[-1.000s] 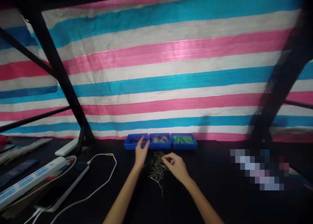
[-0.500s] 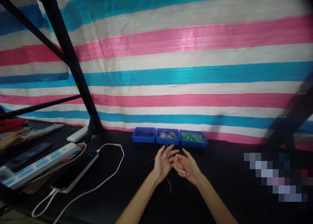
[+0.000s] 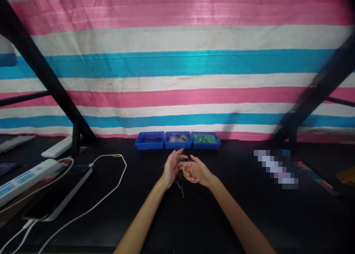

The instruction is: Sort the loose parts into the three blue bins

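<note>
Both hands are in the middle of the head view, palms turned toward each other, over a loose pile of thin, stiff, wire-like pieces [image 3: 182, 191] on the black table. My left hand [image 3: 172, 168] is open, with its fingers stretched toward the right and nothing visibly held. Close beside it, my right hand [image 3: 196, 171] has its thumb raised apart and its fingers loosely curved; nothing shows in it. Its fingertips overlap or touch the left fingers; which, I cannot tell. The hands hide most of the pile, whose thin ends stick out below and to the left.
Behind the hands stand three blue trays: one with dark thin pieces [image 3: 149, 146], one with clear bags [image 3: 178, 145], one with green pieces [image 3: 206, 145]. A phone [image 3: 59, 191], white cable [image 3: 107, 199] and power strip [image 3: 27, 180] lie left. A blurred-out patch [image 3: 277, 169] is right.
The camera view has turned right and slightly down, so the trays and phone appear further left. My hands stay close together over the pile; the right fingers look slightly more curled.
</note>
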The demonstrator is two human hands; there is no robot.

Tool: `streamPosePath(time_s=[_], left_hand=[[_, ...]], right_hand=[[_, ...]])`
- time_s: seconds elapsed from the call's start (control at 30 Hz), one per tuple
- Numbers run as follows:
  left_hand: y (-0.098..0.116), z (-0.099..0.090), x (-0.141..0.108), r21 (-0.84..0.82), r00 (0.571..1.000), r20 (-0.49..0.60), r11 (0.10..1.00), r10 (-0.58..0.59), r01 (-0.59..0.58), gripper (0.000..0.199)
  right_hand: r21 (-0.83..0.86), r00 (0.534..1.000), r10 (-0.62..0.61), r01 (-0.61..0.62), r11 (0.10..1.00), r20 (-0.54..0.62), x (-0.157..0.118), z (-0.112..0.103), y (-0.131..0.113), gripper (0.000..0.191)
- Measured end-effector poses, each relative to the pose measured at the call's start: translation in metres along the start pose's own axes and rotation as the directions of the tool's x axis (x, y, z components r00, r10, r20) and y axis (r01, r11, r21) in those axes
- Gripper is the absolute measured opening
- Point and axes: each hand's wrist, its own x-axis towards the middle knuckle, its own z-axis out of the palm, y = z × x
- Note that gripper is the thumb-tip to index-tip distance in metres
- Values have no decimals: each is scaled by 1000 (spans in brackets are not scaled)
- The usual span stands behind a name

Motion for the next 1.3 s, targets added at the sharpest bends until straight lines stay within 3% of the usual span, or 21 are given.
streamPosePath(time_s=[0.1, 0.17, 0.23, 0.3, 0.37, 0.43, 0.5, 0.53, 0.6, 0.73, 0.87, 1.0, 1.13, 1.3], left_hand=[[-2, -1, 4, 100, 998, -42, 994, 51, -46, 51], [-3, -3, 8, 162, 991, -75, 982, 110, -96, 50], [-2, -8, 12, 260, 974, -135, 955, 181, -141, 48], [-1, -16, 15, 425, 941, -217, 893, 261, -150, 47], [0, -27, 17, 653, 890, -273, 750, 365, -107, 43], [0, -36, 17, 866, 852, -262, 499, 454, 0, 39], [-2, -41, 16, 966, 848, -221, 227, 481, 123, 36], [-4, -41, 15, 977, 855, -212, 130, 473, 170, 37], [-7, -39, 13, 976, 874, -215, 54, 435, 212, 39], [-13, -30, 11, 977, 898, -207, 132, 389, 169, 36], [-17, -32, 12, 967, 883, -167, 249, 438, 59, 28], [-19, -37, 16, 947, 854, -139, 318, 502, -33, 23], [-21, -38, 18, 951, 843, -87, 296, 530, -87, 22], [-21, -35, 17, 957, 832, -17, 249, 555, -147, 20]], right_hand=[[-174, 996, -17, 0, 985, -91, -2, 4, -1, 47], [-381, 959, -153, 52, 923, -238, -3, 6, -2, 38], [-641, 857, -365, 55, 766, -362, -5, 6, -4, 33], [-838, 744, -541, -47, 544, -392, -8, 5, -6, 32], [-915, 706, -602, -176, 362, -374, -12, 0, -6, 40], [-926, 758, -536, -257, 277, -371, -17, -5, -5, 62], [-929, 844, -398, -281, 240, -358, -20, -11, -2, 88], [-933, 878, -332, -280, 226, -344, -21, -14, -1, 97], [-941, 914, -250, -276, 196, -320, -21, -17, 1, 107], [-934, 882, -310, -321, 157, -355, -17, -15, 5, 92], [-925, 819, -432, -358, 129, -378, -12, -12, 9, 62], [-927, 789, -499, -362, 93, -358, -9, -13, 11, 36], [-925, 766, -538, -374, 74, -352, -6, -16, 12, 23], [-923, 739, -577, -376, 74, -347, -5, -18, 9, 21]])
